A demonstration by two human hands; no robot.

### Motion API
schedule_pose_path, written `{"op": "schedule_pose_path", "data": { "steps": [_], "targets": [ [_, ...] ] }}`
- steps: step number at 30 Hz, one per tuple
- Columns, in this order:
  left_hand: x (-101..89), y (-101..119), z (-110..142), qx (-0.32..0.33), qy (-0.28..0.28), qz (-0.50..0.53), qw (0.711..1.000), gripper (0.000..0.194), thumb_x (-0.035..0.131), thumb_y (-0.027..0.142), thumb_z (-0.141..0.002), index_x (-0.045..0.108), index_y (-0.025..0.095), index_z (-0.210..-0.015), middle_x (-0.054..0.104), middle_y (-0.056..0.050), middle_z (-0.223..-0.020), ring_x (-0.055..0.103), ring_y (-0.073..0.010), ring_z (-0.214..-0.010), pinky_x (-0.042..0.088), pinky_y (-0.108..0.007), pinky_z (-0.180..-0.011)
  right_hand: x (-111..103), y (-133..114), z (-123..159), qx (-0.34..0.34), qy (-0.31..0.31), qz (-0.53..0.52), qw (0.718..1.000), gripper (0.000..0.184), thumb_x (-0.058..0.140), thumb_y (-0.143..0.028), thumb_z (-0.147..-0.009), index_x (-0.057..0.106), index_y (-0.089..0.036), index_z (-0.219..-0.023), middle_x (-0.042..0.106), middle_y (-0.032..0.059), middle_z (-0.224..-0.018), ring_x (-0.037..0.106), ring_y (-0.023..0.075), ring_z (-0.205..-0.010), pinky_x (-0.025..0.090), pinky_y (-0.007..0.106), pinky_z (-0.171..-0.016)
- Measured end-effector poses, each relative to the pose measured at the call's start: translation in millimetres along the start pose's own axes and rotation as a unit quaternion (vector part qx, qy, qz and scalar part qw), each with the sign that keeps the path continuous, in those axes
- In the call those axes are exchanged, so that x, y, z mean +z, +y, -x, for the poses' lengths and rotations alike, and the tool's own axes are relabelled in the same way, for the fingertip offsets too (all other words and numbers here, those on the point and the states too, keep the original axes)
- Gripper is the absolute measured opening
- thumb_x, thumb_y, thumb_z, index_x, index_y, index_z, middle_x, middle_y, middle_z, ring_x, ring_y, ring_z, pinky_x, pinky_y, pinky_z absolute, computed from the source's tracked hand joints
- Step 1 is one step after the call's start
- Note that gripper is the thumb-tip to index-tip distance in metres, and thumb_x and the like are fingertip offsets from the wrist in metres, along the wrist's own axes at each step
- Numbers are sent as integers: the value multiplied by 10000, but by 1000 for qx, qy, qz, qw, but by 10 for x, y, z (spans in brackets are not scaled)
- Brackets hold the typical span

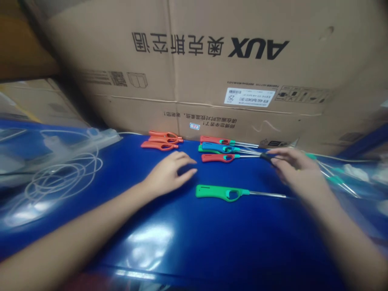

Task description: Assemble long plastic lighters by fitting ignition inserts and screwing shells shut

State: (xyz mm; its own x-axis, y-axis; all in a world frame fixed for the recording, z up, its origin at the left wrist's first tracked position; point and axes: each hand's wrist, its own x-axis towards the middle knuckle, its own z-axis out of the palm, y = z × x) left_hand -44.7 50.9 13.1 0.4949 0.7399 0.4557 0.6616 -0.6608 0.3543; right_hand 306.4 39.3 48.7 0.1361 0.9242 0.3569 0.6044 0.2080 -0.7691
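My left hand hovers over the blue tabletop with thumb and fingers apart, holding nothing. In front of it lie several orange lighter handles without metal rods. Between my hands are long-necked lighters: a red lighter, a blue lighter, a second red one behind it and a green handle partly hidden under the blue. Nearer to me rests a separate green lighter. At the rod tips, my right hand pinches a small black object whose kind I cannot make out.
A large cardboard box with upside-down print walls off the back. On the left lie a coiled white cable and a plastic-wrapped item. More lighter rods and clear plastic are at the right, past my hand.
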Motion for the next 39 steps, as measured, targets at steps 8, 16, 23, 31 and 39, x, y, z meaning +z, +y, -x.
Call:
{"op": "schedule_pose_path", "data": {
  "steps": [8,16,23,31,39],
  "targets": [
    [14,-663,-67,-98,65,-85,989,205,622,304,-875,738,208,-1014,696,-87,-1113,611,-289,-1096,457,-499,-1028,433,-242,429,25,-161,-105,981,243,628,-384,-813,736,-215,-950,747,45,-909,668,196,-801,503,292,-677],
    [85,-670,-39,-97,64,-110,987,210,600,317,-906,752,246,-1032,674,-71,-1190,567,-278,-1178,401,-503,-1095,425,-224,453,17,-164,-134,977,243,614,-371,-824,721,-214,-974,747,49,-938,694,211,-846,544,308,-715],
    [98,-671,-34,-101,69,-117,986,185,612,312,-896,752,236,-992,660,-75,-1191,555,-280,-1173,408,-517,-1091,423,-236,458,21,-160,-150,975,242,617,-362,-822,721,-204,-973,740,48,-927,698,204,-856,556,303,-735],
    [69,-595,-54,-93,73,-116,986,174,612,322,-905,744,237,-981,664,-82,-1178,569,-282,-1162,422,-512,-1069,437,-266,467,33,-177,-155,971,229,633,-352,-823,715,-196,-970,740,55,-923,702,211,-858,566,319,-754],
    [76,-567,-46,-108,67,-112,986,134,686,351,-864,739,232,-895,674,-63,-1199,554,-278,-1157,420,-488,-1060,443,-257,473,42,-186,-157,969,264,630,-391,-826,705,-189,-980,733,62,-936,696,206,-867,561,309,-762]
  ]
}}
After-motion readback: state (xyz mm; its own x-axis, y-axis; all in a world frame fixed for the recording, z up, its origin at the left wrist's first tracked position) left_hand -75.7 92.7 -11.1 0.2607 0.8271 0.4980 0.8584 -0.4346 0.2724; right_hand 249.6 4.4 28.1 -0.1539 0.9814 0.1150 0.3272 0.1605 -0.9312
